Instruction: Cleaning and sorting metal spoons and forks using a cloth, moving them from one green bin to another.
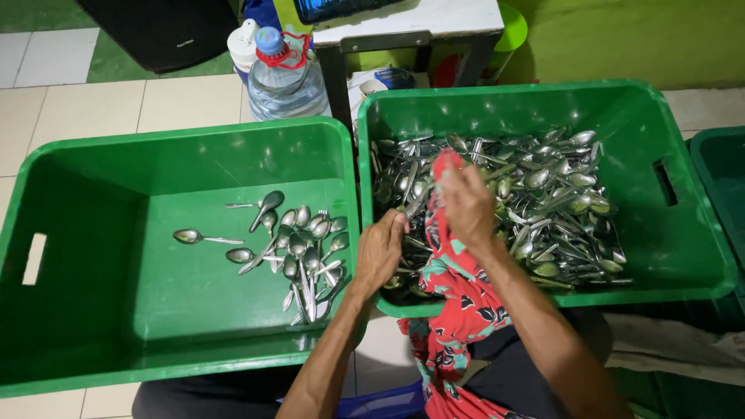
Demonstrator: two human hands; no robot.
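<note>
Red floral cloth (454, 310) at lower centre, gripped by right hand (468, 203) over right green crate (698, 256) heaped with spoons (543, 202). Left hand (380, 252) curled at crate rim, grasp unclear. Left green crate (93, 256) holding few spoons (299, 248). Water bottle (283, 74) behind.

The spoons (535, 202) heaped in the right crate (683, 256) are shiny polished metal, as are the fewer left of it. Both crates are smooth, slightly glossy green plastic (the left crate (93, 310) too). The cloth (454, 302) is soft, matt printed fabric.
</note>
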